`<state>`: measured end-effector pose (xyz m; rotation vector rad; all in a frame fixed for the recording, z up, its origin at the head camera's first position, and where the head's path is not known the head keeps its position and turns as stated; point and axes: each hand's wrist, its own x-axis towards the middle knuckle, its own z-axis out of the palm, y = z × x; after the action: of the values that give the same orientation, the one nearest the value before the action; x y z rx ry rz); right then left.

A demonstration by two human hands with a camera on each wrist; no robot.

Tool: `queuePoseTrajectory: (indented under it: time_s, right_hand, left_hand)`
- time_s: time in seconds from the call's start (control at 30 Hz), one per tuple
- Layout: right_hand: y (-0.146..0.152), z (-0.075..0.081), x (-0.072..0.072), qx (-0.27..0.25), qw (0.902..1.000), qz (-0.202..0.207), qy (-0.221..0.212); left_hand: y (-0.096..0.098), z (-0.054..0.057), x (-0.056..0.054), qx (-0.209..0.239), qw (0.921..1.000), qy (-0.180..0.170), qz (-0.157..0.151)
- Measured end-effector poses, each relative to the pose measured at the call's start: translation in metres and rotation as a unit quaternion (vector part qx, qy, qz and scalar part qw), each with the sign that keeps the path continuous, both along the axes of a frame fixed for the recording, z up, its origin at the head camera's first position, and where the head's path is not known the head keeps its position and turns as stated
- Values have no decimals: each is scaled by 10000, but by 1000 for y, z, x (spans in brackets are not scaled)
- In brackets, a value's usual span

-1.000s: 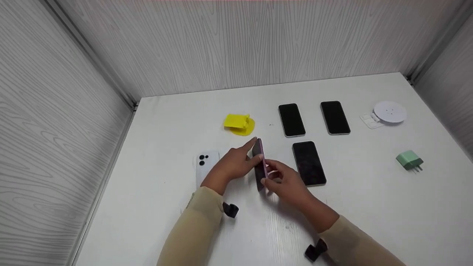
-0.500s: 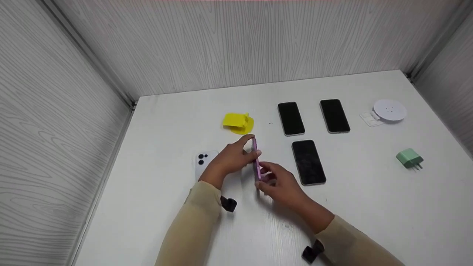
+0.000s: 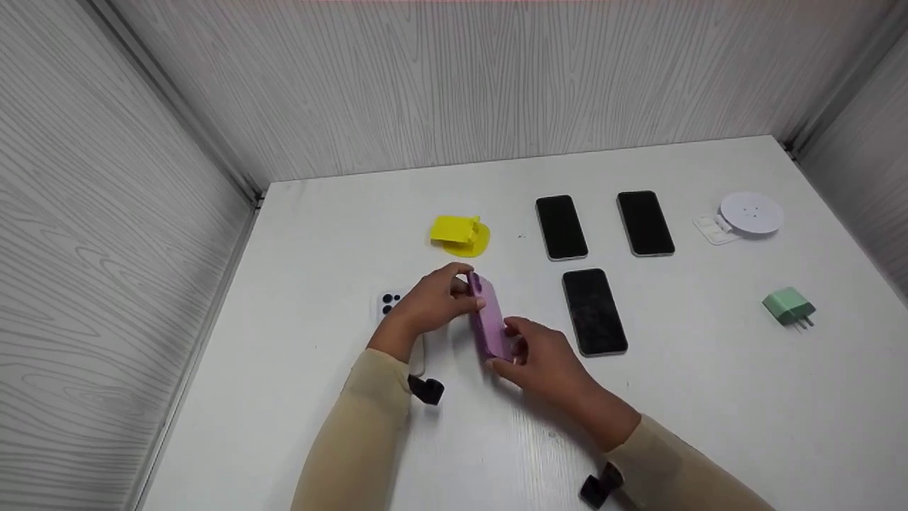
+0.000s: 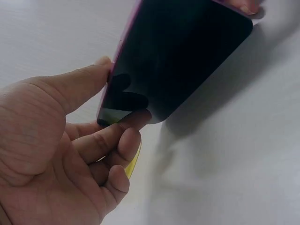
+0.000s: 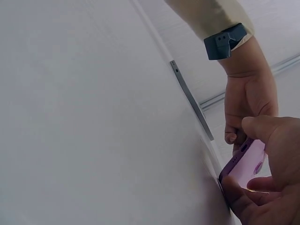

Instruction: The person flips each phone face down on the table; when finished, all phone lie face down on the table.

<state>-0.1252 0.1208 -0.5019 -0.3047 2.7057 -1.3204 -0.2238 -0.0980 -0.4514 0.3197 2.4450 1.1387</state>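
Observation:
Both hands hold a purple phone on its edge, tilted above the white table. My left hand pinches its upper end between thumb and fingers. At the lower end, my right hand grips the corners with thumb and fingertips. In the head view the purple back shows; the left wrist view shows the dark screen of it. The right wrist view catches the bottom edge with a port, held by the right fingers. Beneath my left wrist lies a white phone, back up and partly hidden.
A yellow phone stand lies behind my left hand. Three black-screened phones, one of them beside my right hand, lie to the right. Farther right are a white round stand and a green charger plug. Panels border the table.
The purple phone has turned in my hands, from its dark screen showing, through edge-on, to its purple back showing in the head view. My left hand has shifted slightly left.

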Motion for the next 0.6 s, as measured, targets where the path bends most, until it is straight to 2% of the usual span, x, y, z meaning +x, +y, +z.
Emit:
queuePoseTrajectory:
  time_s: [0.1, 0.2, 0.4, 0.6]
  right_hand:
    - [-3, -1, 1, 550, 9983, -19, 197]
    - [-5, -2, 2, 816, 9963, -72, 266]
    - [-6, -4, 3, 573, 9978, -331, -61]
    - [-7, -4, 3, 494, 9981, -372, -73]
  left_hand:
    - [-4, -2, -1, -130, 9999, 32, -5]
    - [-7, -3, 0, -208, 9997, 56, -66]
    - [-9, -3, 2, -526, 9981, 232, -236]
    - [-10, -5, 1, -1146, 9920, 370, -391]
